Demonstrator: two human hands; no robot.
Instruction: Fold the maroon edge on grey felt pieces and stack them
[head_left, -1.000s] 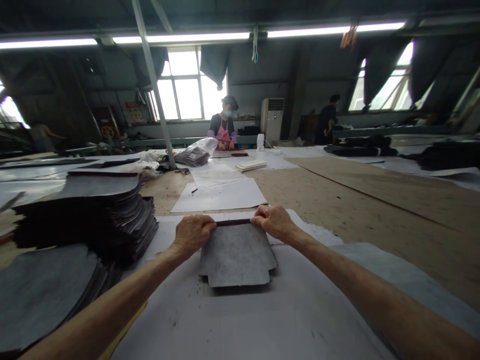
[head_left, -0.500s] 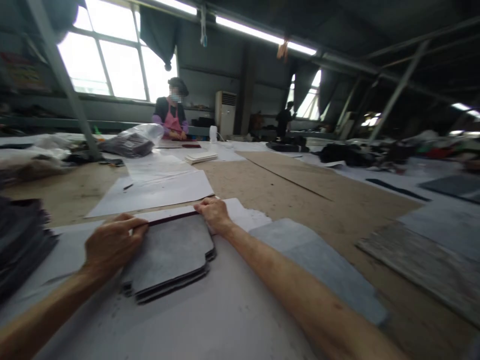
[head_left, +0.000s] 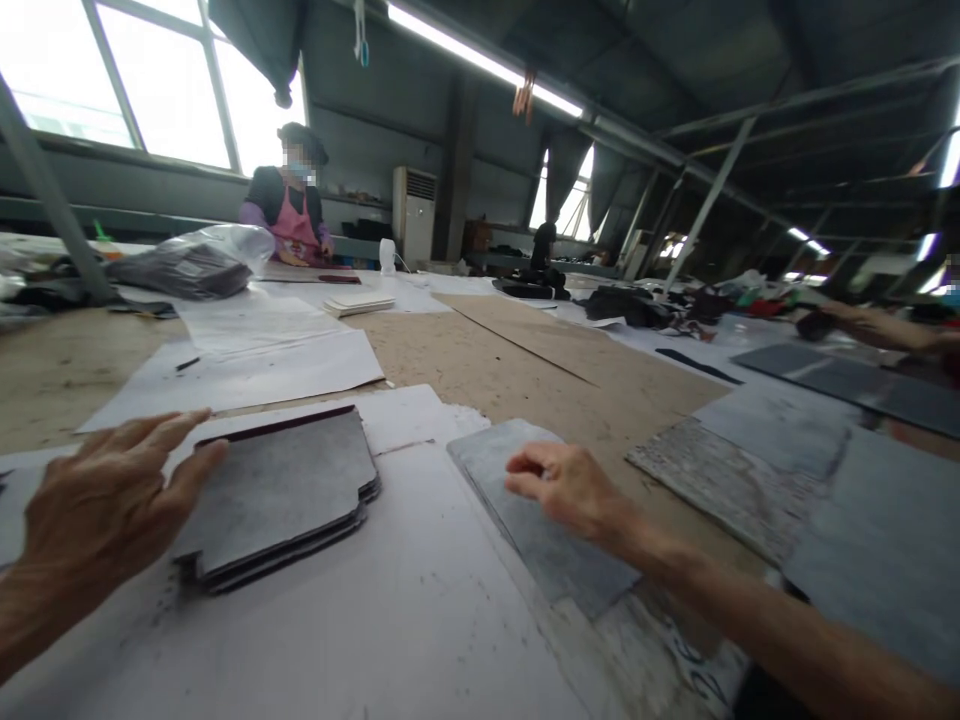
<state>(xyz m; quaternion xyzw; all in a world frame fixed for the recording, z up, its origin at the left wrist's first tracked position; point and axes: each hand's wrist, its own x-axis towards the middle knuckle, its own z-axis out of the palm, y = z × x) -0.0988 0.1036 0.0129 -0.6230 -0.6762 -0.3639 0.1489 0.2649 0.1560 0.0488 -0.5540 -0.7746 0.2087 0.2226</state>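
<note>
A neat stack of grey fabric-like pieces (head_left: 289, 495) with notched corners lies on white paper at the left. Along its far edge runs a dark red strip (head_left: 277, 424). My left hand (head_left: 112, 490) is open beside the stack, its fingers stretched and thumb near the left end of the strip. Over several pale grey sheets (head_left: 502, 455) at the right is my right hand (head_left: 574, 485), its fingers curled and thumb close to the index finger. What its fingertips hold, if anything, I cannot make out.
White paper (head_left: 420, 620) covers the near table. A mottled board (head_left: 712, 480) and grey sheets (head_left: 892, 540) lie at the right. Across the table stands a person in a pink apron (head_left: 292, 220), near a plastic-wrapped bundle (head_left: 187, 262). Another person's arm (head_left: 885, 325) reaches in at the far right.
Both hands have left the dark red strip, which now lies along the stack's far edge. My right hand has moved right over the pale grey sheets. The view has turned right.
</note>
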